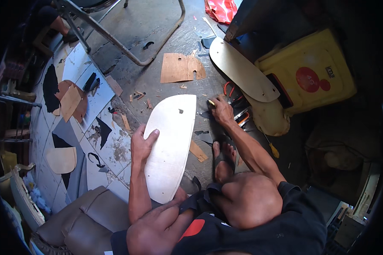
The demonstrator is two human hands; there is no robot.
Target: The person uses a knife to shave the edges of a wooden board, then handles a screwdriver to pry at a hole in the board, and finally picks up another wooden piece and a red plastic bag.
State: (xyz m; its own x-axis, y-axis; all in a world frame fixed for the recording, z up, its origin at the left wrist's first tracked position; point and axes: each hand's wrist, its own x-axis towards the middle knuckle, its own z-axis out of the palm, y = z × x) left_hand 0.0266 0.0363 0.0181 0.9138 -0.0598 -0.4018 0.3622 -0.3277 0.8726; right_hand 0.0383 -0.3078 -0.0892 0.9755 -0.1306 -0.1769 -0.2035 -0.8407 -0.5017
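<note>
My left hand [144, 142] is closed on the left edge of a pale half-oval board [170, 148], thumb on its face. The board stands tilted over my lap, with a small dark hole near its top. To the right of it, my right hand [222, 111] is closed round a slim tool with a yellow end [211, 102]; the fingers hide most of it, so its kind is unclear. Beside that hand lie red-handled pliers [229, 91] and an orange-handled tool [244, 120]. A long rounded pale board [242, 70] lies beyond it, leaning toward a yellow container.
The yellow container [304, 72] stands at the right. A yellow-handled screwdriver [273, 148] lies near my right forearm. Ahead are a brown wood sheet [178, 68] and a metal chair frame [127, 55]. Scraps cover the tiles at left, near a brown cushion [89, 216]. Another person's foot [72, 35] shows far left.
</note>
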